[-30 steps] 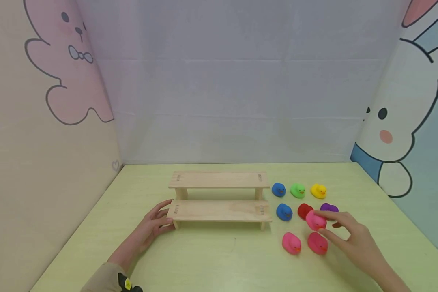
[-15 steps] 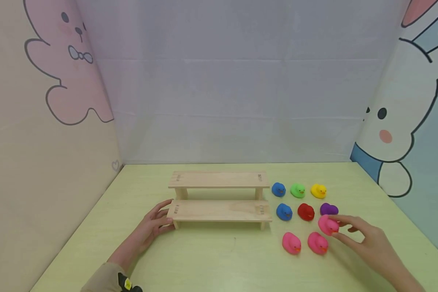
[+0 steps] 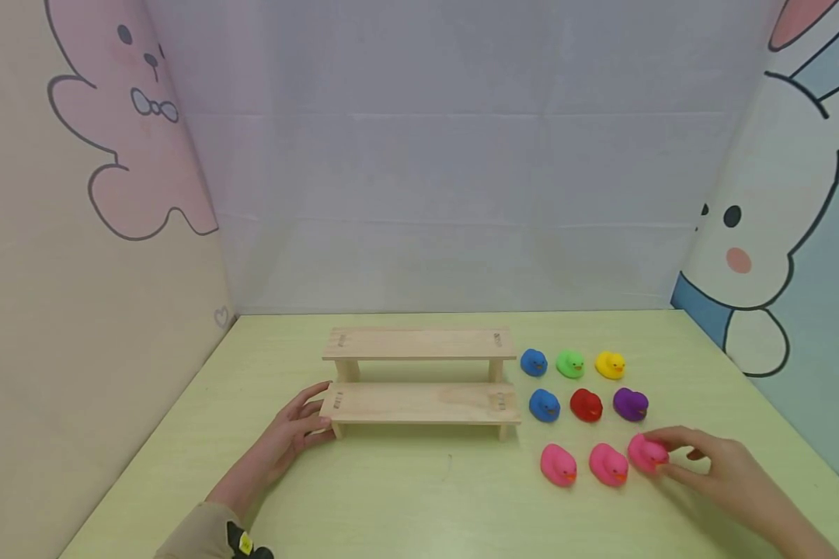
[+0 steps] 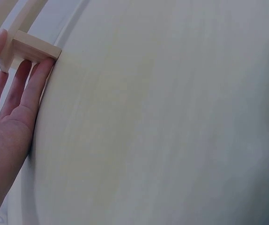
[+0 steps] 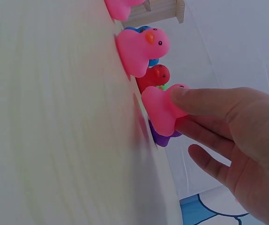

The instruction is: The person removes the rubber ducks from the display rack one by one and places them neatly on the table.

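A light wooden two-step stand point(image 3: 419, 404) stands on the pale table. My left hand point(image 3: 290, 435) touches its left end; in the left wrist view the fairly straight fingers point(image 4: 33, 89) rest against the end of the stand. At the right, my right hand point(image 3: 723, 473) pinches a pink rubber duck point(image 3: 646, 453) between thumb and fingers, low at the right end of the front row. The right wrist view shows this duck point(image 5: 161, 110) close to the table; whether it touches cannot be told. Two more pink ducks, the middle one point(image 3: 608, 466) and the left one point(image 3: 558, 466), sit beside it.
Behind are a blue duck point(image 3: 544, 405), a red duck point(image 3: 586, 405) and a purple duck point(image 3: 631, 404). The back row has another blue duck point(image 3: 534, 362), a green duck point(image 3: 570, 364) and a yellow duck point(image 3: 610, 365). Cloth walls point(image 3: 447, 194) enclose the table.
My right hand has carried the pink duck right and nearer, from in front of the red duck to the right end of the pink row. The left hand has stayed at the stand.
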`<state>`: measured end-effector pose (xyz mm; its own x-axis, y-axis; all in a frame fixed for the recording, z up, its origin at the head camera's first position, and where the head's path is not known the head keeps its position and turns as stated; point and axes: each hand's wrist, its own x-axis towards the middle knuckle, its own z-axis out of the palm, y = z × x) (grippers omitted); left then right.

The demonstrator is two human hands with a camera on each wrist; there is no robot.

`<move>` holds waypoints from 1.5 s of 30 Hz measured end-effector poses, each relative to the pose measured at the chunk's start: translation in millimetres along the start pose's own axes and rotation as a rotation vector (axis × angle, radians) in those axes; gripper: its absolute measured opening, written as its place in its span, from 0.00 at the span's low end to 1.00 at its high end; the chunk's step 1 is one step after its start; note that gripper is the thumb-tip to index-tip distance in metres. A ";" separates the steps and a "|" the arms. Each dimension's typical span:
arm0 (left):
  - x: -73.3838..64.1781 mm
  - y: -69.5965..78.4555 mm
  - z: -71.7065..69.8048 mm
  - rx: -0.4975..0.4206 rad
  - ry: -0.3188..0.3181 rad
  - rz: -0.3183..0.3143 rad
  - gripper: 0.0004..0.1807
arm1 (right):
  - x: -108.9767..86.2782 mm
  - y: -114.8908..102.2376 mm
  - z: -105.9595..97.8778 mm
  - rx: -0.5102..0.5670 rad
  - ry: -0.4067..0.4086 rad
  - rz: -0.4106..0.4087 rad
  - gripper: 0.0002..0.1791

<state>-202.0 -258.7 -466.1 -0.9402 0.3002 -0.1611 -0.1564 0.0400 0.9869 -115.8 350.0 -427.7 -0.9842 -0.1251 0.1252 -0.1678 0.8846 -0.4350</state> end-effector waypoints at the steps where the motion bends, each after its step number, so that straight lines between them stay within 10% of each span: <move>1: 0.0 -0.1 0.0 -0.001 0.000 -0.001 0.40 | 0.2 1.8 -0.9 0.002 -0.016 0.011 0.21; 12: 1.1 -1.0 -0.3 -0.006 -0.005 0.007 0.40 | -0.4 15.9 -6.1 -0.016 -0.128 0.142 0.25; 45: -1.7 0.3 -0.4 -0.017 -0.024 0.016 0.40 | -2.3 15.1 -4.1 0.017 -0.169 0.166 0.26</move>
<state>-200.5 -259.5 -465.6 -0.9352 0.3231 -0.1449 -0.1466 0.0193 0.9890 -115.9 365.5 -430.9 -0.9936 -0.0535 -0.0999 -0.0026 0.8919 -0.4522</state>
